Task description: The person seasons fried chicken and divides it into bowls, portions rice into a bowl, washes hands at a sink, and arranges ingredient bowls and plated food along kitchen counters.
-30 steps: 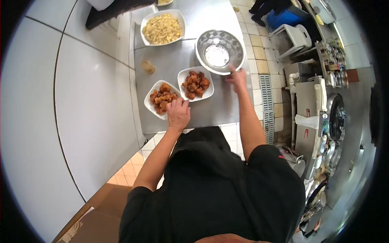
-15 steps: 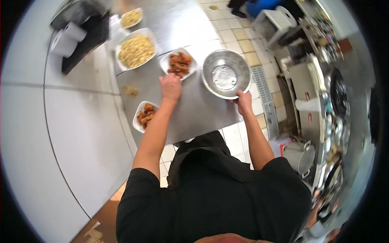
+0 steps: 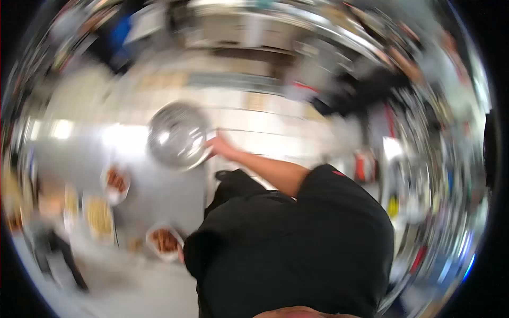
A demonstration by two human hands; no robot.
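Observation:
My right hand (image 3: 218, 146) grips the rim of a round metal colander (image 3: 180, 137), its fingers closed on the edge. The colander is over the edge of the steel table, and motion smears its inside. Only a sliver of my left hand (image 3: 181, 254) shows, at the side of a white bowl (image 3: 154, 245) with reddish-brown fried pieces in it. My black sleeve hides the rest, so its fingers cannot be made out. A second white bowl (image 3: 115, 200) of similar pieces stands farther along the table.
Beyond the bowls is a white dish of pale yellow food (image 3: 99, 218) on the steel table (image 3: 159, 199). A floor drain (image 3: 233, 81) crosses the tiles. A person in dark clothes (image 3: 366, 87) stands near the cluttered counter. Most of the surroundings are blurred.
The view has swung round sharply. My left hand has left the farther bowl and is now beside the nearer one. My right hand still holds the colander.

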